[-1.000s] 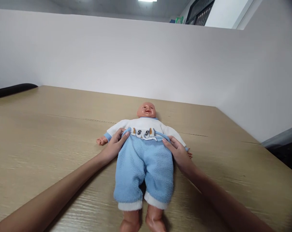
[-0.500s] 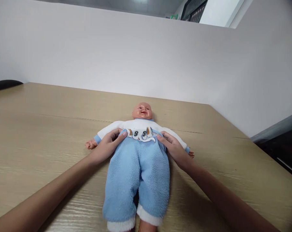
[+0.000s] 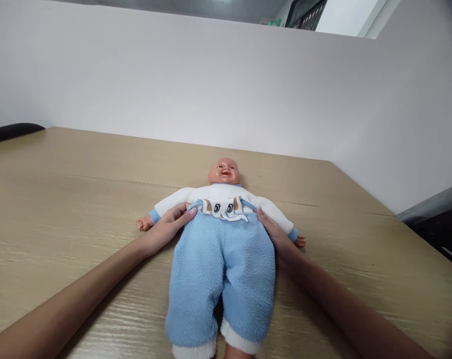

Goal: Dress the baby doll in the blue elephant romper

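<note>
From afar, I see the left hand (image 3: pixel 169 225) pinch the pants (image 3: pixel 223 242) at the waist. The doll (image 3: pixel 225 172) wearing them lies face-up on the table (image 3: pixel 99 219). The right hand (image 3: pixel 277 234) touches their side; its grip I cannot tell. Uneven pulling by 2 hands could twist them.

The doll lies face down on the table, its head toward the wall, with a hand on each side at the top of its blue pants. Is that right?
Not quite: the head view shows the doll lying face up on the table. Its head is toward the wall, with the left hand and right hand at the top of its blue pants.
</note>
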The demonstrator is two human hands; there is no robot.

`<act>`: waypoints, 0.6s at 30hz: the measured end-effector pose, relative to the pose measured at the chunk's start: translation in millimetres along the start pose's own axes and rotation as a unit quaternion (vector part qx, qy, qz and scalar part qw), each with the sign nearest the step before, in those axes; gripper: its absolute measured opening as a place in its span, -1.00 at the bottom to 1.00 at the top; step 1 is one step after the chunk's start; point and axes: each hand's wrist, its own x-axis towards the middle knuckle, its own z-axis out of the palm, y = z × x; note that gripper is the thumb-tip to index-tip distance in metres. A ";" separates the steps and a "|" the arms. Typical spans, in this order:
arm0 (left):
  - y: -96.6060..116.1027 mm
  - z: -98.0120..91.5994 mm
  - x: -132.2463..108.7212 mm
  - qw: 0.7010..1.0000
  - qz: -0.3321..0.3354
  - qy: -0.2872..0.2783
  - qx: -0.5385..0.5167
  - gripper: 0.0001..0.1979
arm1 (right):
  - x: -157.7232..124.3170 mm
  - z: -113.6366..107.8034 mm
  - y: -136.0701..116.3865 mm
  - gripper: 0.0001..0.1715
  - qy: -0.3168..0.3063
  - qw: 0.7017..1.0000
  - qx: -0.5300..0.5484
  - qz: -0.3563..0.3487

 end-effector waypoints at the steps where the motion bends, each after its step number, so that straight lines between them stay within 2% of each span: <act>1: 2.4 -4.3 -1.3 0.999 0.012 -0.004 0.042 -0.56 | 1.6 -3.5 -0.2 -0.40 -0.006 1.000 -0.011 -0.011; 3: 7.4 -17.2 -3.9 0.989 0.042 -0.029 0.138 -0.60 | 1.1 -11.5 -3.8 -0.49 -0.029 0.999 -0.029 -0.017; 5: 11.0 -31.4 -5.5 0.974 0.059 -0.076 0.206 -0.64 | -3.6 -18.9 -10.9 -0.56 -0.064 0.993 -0.079 -0.052; 9: 12.0 -46.1 -5.2 0.962 0.069 -0.150 0.216 -0.68 | -15.8 -22.3 -22.4 -0.59 -0.104 0.971 -0.175 -0.122; 11: 11.5 -44.4 -4.8 0.964 0.074 -0.163 0.194 -0.70 | -18.5 -17.6 -20.9 -0.58 -0.096 0.974 -0.161 -0.126; 14: 10.5 -35.7 -5.3 0.978 0.058 -0.130 0.151 -0.73 | -18.0 -7.8 -9.5 -0.38 -0.026 0.997 -0.049 -0.050; 16: 8.4 -28.4 -6.1 0.987 0.046 -0.072 0.137 -0.75 | -16.4 -2.7 0.0 -0.19 0.032 0.998 0.047 0.019; 18: 4.8 -20.3 -6.6 0.992 0.039 -0.008 0.122 -0.78 | -15.3 0.4 7.2 -0.07 0.056 0.990 0.110 0.062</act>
